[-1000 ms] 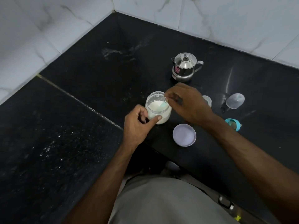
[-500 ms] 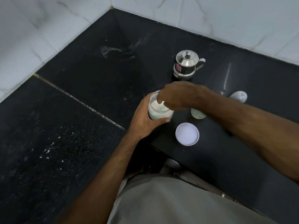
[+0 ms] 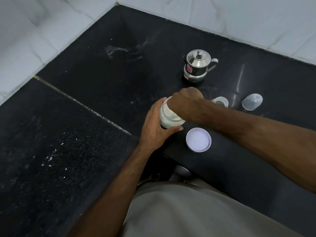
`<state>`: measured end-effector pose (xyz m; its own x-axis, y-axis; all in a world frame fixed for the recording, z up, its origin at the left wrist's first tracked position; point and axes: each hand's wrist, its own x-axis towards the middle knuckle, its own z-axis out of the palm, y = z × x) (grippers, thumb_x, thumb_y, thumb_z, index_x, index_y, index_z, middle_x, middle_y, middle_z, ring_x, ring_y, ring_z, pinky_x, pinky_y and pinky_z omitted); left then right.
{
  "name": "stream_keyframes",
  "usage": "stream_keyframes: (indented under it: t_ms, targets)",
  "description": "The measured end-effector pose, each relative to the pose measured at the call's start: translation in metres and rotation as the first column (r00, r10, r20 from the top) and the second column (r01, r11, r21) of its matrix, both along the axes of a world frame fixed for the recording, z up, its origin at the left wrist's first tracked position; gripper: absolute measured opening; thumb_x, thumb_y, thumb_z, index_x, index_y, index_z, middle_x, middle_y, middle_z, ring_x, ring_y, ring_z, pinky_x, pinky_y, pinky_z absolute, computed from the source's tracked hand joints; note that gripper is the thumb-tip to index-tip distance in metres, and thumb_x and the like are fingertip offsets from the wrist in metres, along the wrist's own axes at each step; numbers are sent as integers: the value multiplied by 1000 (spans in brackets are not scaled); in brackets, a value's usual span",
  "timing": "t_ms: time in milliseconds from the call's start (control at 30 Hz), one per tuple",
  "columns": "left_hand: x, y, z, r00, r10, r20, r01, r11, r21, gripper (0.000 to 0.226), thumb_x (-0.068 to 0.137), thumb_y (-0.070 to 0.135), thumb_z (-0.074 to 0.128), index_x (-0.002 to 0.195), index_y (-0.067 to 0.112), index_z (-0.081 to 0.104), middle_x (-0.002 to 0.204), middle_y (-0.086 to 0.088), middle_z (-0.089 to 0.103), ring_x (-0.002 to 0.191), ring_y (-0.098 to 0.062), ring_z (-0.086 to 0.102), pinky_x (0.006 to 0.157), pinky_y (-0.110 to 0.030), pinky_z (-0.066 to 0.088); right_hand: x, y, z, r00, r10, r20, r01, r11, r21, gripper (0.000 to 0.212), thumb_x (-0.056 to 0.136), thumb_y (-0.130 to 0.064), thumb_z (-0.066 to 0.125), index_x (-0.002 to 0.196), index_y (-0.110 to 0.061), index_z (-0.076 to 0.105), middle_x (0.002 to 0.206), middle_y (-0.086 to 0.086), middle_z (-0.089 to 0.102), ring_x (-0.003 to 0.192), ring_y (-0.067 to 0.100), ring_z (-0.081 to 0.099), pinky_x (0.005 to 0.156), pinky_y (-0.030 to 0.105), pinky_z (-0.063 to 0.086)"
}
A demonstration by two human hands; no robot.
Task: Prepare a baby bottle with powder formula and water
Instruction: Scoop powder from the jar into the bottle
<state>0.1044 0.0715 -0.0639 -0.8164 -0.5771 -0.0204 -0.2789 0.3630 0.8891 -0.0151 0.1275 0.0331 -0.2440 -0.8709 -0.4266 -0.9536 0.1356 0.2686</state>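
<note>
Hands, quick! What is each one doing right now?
Left hand: fingers wrapped around the powder jar.
Right hand: reaching into the jar's mouth, fingers hidden; cannot tell what it holds.

Black speckled stone countertop point(image 3: 71, 151) wrapping an inside corner, pale seam point(image 3: 82, 103) running diagonally across it. White marble-veined wall tiles point(image 3: 239, 16) backing both runs. Dried whitish smear point(image 3: 119, 50) showing near the corner; soft light glinting off the polished stone at right.

Black stone counter point(image 3: 102, 86) bears steel pot point(image 3: 196, 66), white lid point(image 3: 198, 139), clear cap point(image 3: 252, 101).
</note>
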Motion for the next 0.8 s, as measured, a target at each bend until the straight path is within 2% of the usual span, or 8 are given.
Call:
stream_keyframes:
  t_ms: [33, 133, 200, 267, 400, 500, 667, 800]
  targets:
    - [0, 0, -2, 1000, 1, 4, -1, 1000, -2, 102, 63, 26, 90, 146, 19, 32, 147, 4, 43, 134, -7, 40, 112, -27, 33, -1, 1, 0, 1000, -10, 28, 11, 999, -42, 24, 99, -18, 49, 115, -5, 60, 111, 15, 64, 102, 32, 62, 70, 32, 39]
    - [1, 0, -5, 1000, 2, 0, -2, 1000, 11, 101, 62, 28, 90, 144, 25, 31, 138, 21, 41, 123, 16, 39, 105, -8, 31, 0, 8, 1, 991, -65, 115, 72, 995, -63, 23, 99, -17, 48, 115, -5, 59, 111, 15, 63, 102, 33, 62, 70, 32, 38]
    - [1, 1, -4, 1000, -2, -5, 2, 1000, 27, 99, 63, 20, 90, 144, 18, 33, 133, 19, 41, 117, 18, 39, 98, 1, 29, 0, 12, 5, 981, -84, 177, 104, 989, -106, 23, 98, -17, 49, 114, -5, 60, 110, 15, 63, 102, 33, 62, 70, 33, 38]
    - [3, 0, -2, 999, 6, -47, -5, 1000, 28, 96, 62, 15, 90, 142, 14, 37, 133, 14, 45, 118, 11, 42, 98, -2, 32, 0, 17, 8, 977, -58, 207, 97, 979, -181, 22, 98, -18, 49, 112, -7, 61, 108, 14, 64, 99, 33, 62, 69, 33, 38]
    - [8, -1, -2, 994, 31, -102, -29, 999, 24, 93, 60, 18, 91, 137, 23, 40, 132, 17, 50, 121, 5, 47, 100, -12, 38, 0, 22, 3, 957, -52, 285, 151, 929, -337, 21, 97, -24, 52, 113, -16, 62, 111, 7, 64, 99, 29, 62, 67, 32, 38]
    - [10, 1, -4, 992, 47, -115, -45, 999, 18, 92, 60, 20, 92, 137, 21, 41, 134, 13, 51, 124, 0, 47, 102, -17, 40, -1, 25, -4, 950, -73, 303, 204, 882, -426, 20, 96, -27, 52, 113, -22, 61, 114, 3, 65, 101, 27, 61, 68, 32, 36]
    - [11, 4, -5, 991, 71, -116, -70, 998, 8, 96, 60, 23, 91, 140, 19, 39, 140, 8, 48, 128, -5, 46, 107, -30, 41, 2, 26, -7, 970, -11, 244, 135, 857, -498, 18, 99, -22, 46, 111, -18, 59, 109, -1, 62, 104, 21, 56, 65, 31, 32]
    - [10, 4, -7, 992, 73, -108, -71, 997, 22, 96, 61, 22, 91, 141, 19, 38, 140, 7, 49, 128, -6, 46, 107, -34, 41, 5, 25, -9, 971, 20, 237, 94, 882, -462, 17, 100, -22, 49, 113, -15, 58, 110, 1, 61, 106, 19, 53, 66, 28, 28]
